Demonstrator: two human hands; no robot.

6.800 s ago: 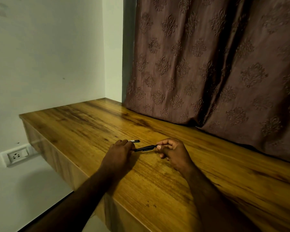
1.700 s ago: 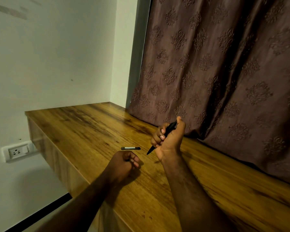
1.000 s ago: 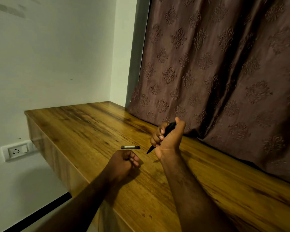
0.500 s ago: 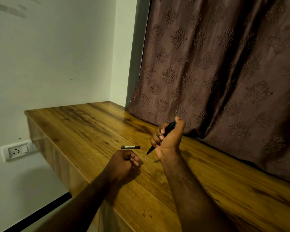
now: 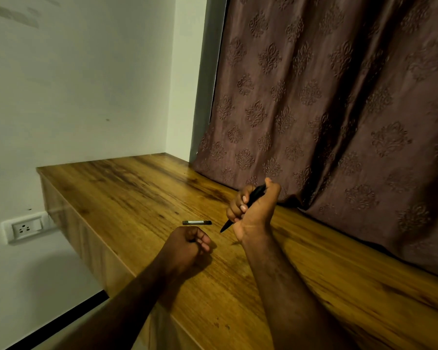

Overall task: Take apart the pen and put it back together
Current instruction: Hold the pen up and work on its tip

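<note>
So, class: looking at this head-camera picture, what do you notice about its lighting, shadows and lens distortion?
Head view: dim, warm light; the curtain is dark in its folds. Soft shadows lie on the wooden table under the left hand and beside the right hand. The wide lens bends the curtain edge and tilts the wall socket. The black pen stays sharp enough to see.

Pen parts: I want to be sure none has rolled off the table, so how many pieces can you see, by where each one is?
In the right hand: 1, the black pen body
Lying on the wooden table: 1, the short dark piece
In the closed left hand: cannot tell
Total visible: 2
</note>
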